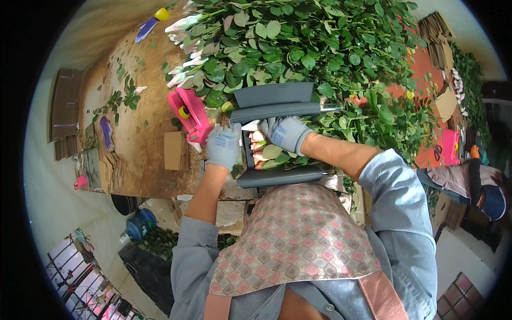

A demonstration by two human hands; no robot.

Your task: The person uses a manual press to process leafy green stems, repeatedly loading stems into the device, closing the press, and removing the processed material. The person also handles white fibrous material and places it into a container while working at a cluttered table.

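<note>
Several pink-white roses [258,148] with leafy stems lie side by side between the dark ribbed side walls of a holder [280,176]. My left hand [223,146], in a grey glove, rests at the holder's left end with its fingers pointing away from me; whether it grips anything I cannot tell. At the upper part of the row, my right hand [282,132], also gloved, is bent over the flowers near a small white piece [251,126]; its fingertips are partly hidden. A pink tape dispenser [190,116] stands just beyond my left hand.
Leafy rose stems [312,48] are heaped behind the holder, some heads in white sleeves [184,23]. Cardboard pieces [174,151] lie to the left on the wooden table [148,120]. Scissors [438,152] and another pink dispenser [451,146] lie at right, near another person [460,180].
</note>
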